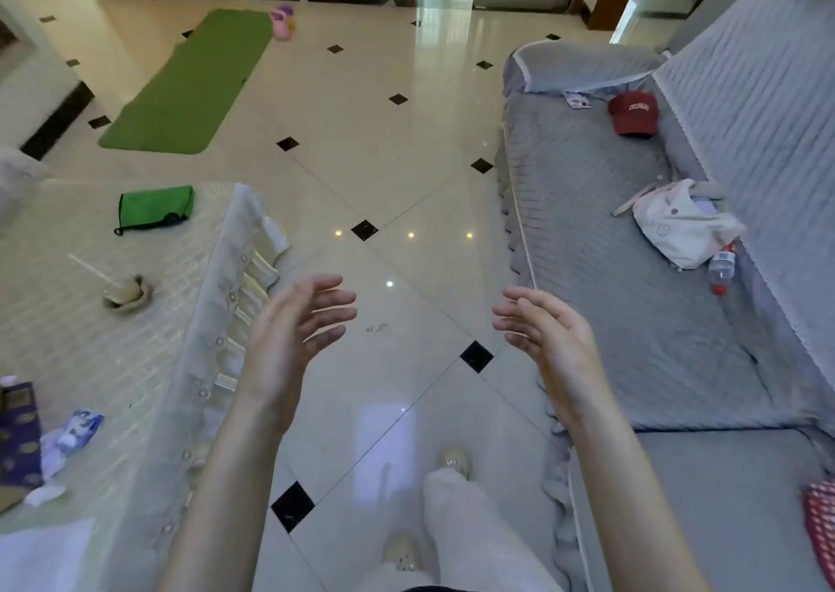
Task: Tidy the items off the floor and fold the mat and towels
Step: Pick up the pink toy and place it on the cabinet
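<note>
A green mat (187,85) lies flat on the tiled floor at the far left. Small pink and purple items (283,22) sit on the floor at its far right corner. My left hand (293,334) and my right hand (549,343) are raised in front of me over the floor, palms facing each other, fingers relaxed and holding nothing. Both hands are far from the mat. A green drawstring bag (156,207) lies on the covered table (90,334) at my left.
A grey covered sofa (632,252) runs along the right, with a red cap (634,114), a white bag (682,225) and a water bottle (721,268) on it. The table also holds a cup with a straw (122,291) and papers. My feet stand on the tiles between the two.
</note>
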